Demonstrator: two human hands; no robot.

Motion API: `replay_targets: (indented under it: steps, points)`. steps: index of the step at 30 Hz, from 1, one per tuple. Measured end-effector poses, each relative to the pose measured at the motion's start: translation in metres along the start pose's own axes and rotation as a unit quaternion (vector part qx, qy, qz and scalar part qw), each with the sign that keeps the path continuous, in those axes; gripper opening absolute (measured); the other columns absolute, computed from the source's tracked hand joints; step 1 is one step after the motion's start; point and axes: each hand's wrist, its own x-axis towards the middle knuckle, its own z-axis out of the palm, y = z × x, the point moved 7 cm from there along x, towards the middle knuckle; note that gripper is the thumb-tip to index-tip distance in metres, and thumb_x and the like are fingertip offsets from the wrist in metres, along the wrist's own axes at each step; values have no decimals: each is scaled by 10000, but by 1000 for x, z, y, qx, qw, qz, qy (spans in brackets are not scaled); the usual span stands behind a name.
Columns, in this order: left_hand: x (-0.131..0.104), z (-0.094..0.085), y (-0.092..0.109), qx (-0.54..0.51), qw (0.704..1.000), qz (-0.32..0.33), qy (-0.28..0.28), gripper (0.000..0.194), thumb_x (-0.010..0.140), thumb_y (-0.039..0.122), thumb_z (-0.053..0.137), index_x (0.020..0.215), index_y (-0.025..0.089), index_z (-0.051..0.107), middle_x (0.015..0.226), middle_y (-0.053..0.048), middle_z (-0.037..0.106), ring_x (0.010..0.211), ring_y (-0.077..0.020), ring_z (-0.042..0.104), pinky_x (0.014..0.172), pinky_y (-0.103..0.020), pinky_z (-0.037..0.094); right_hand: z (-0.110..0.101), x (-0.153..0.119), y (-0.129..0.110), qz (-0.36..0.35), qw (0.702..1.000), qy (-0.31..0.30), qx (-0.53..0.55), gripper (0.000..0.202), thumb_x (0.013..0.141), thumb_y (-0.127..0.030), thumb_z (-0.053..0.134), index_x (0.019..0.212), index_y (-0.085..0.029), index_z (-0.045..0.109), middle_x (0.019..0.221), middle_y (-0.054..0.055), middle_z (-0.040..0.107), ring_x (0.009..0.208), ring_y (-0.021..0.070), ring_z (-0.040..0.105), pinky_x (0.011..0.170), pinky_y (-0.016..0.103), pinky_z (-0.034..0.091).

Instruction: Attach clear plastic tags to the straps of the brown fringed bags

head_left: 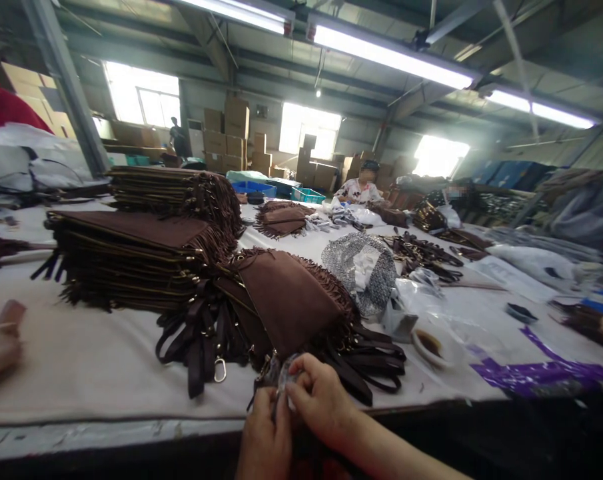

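Note:
My left hand (267, 430) and my right hand (324, 400) are close together at the table's front edge. Both pinch a small piece of crinkled clear plastic (285, 377), which seems to cover the end of a dark strap; what lies inside is hidden by my fingers. Just beyond them rests a brown fringed bag (291, 297), tilted on top of others. Dark straps (206, 340) with metal clips, one a gold snap hook (220, 369), spill out to its left. More dark straps (376, 363) lie to the right, beside my right hand.
Stacked brown fringed bags (126, 260) stand at left. A grey speckled roll (356, 270), a bowl of brown liquid (428, 347) and purple plastic (546, 370) lie right. Another person's hand (1, 353) shows at the left edge; a co-worker (362, 190) sits across the table.

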Motion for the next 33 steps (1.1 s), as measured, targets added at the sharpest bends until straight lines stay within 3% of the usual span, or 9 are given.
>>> replay_targets:
  steps: [14,22,26,29,33]
  points:
    - [-1,1,5,24,1000,13,-1,291,922,467,368,864,230,526,841,-81,699,786,-252,667,677,-357,480,-3,-1,2,30,998,29,-48,91,747,-187,611,837,-181,600,505,-84,492,462,83,441,471,191,308]
    - [-4,-1,-6,88,993,72,34,232,932,384,379,1001,224,532,928,-121,742,817,-276,722,663,-378,556,-1,4,-4,56,994,58,-77,73,723,-203,622,752,-192,556,499,-76,465,477,91,439,472,203,290]
    - [-7,-4,-16,128,983,122,55,357,916,384,440,1206,185,503,1151,-188,703,961,-296,713,765,-397,591,1,7,-5,53,993,65,-83,89,715,-210,635,752,-191,556,500,-79,438,479,93,420,473,210,279]
    - [-9,-6,-12,147,972,175,49,338,882,390,509,1159,213,588,1230,-190,667,998,-305,701,807,-372,591,2,6,-2,57,993,64,-76,73,717,-184,621,756,-187,559,497,-82,427,475,90,404,467,211,269]
    - [-8,-10,-5,145,969,199,30,297,873,411,512,1070,239,652,1151,-169,704,985,-300,703,783,-340,597,1,0,-1,43,998,33,-20,84,768,-185,581,851,-175,580,495,-92,426,458,86,394,456,206,272]
